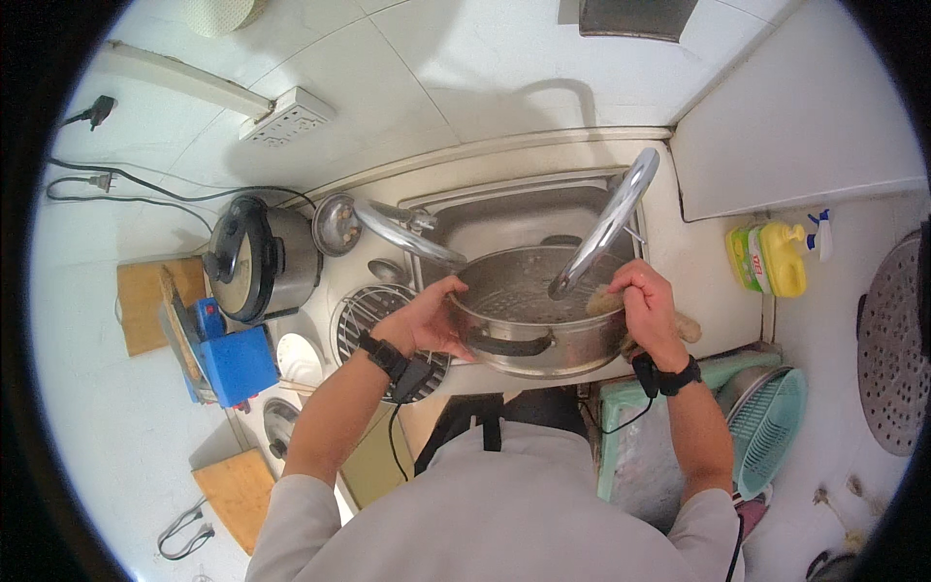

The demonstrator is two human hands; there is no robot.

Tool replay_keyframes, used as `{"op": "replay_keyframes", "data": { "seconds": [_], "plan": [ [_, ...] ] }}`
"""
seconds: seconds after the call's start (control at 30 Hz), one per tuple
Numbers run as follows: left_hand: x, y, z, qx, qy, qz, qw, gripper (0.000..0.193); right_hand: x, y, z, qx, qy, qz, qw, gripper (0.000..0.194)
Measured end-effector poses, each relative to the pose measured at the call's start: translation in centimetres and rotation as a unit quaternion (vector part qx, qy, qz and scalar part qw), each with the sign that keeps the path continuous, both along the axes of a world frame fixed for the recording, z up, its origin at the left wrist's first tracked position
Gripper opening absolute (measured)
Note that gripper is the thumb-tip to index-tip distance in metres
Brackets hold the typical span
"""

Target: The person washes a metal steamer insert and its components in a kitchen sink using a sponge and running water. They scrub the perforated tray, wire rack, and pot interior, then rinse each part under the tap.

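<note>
A wide stainless steel pot [553, 348] with dark side handles is tilted over the near edge of the steel sink [502, 211]. My left hand [429, 320] grips its left rim, thumb on top and fingers against the outer wall. At the right rim, my right hand [646, 305] is closed on a tan scrubbing pad or loofah [604, 300], which touches the inside of the pot. The chrome faucet [607, 225] arches over the pot, its spout end above the interior. Wet spots or small holes show on the pot's bottom; I cannot tell which.
Left of the sink are a round wire rack [364, 309], a steel ladle [388, 270], an electric pressure cooker [265, 254] and a blue knife holder [240, 364]. Yellow detergent bottles [771, 258] stand to the right. Below them are a green plastic colander [767, 429] and a wrapped green box [633, 444].
</note>
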State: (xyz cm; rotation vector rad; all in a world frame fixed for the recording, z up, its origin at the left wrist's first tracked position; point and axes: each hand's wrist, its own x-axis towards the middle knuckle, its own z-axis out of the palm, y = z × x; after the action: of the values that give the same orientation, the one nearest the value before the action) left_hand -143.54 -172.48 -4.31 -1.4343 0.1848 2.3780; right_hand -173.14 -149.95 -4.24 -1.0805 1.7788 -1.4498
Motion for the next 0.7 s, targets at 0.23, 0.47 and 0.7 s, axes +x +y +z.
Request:
{"op": "replay_keyframes", "data": {
  "seconds": [0.23, 0.47, 0.7],
  "plan": [
    [1.4, 3.2, -3.1, 0.066, -0.06, -0.016, 0.996, 0.071, 0.2, -1.0, 1.3, 0.059, 0.014, 0.005, 0.998, 0.018],
    [1.3, 1.2, -1.6, 0.026, 0.011, -0.005, 1.0, 0.077, 0.8, -0.3, 1.5, 0.031, 0.054, 0.008, 0.998, 0.019],
    [2.5, 2.6, -3.3, 0.096, -0.055, -0.017, 0.994, 0.075, 1.7, 0.0, 0.7, 0.068, 0.016, 0.012, 0.997, 0.019]
  ]
}}
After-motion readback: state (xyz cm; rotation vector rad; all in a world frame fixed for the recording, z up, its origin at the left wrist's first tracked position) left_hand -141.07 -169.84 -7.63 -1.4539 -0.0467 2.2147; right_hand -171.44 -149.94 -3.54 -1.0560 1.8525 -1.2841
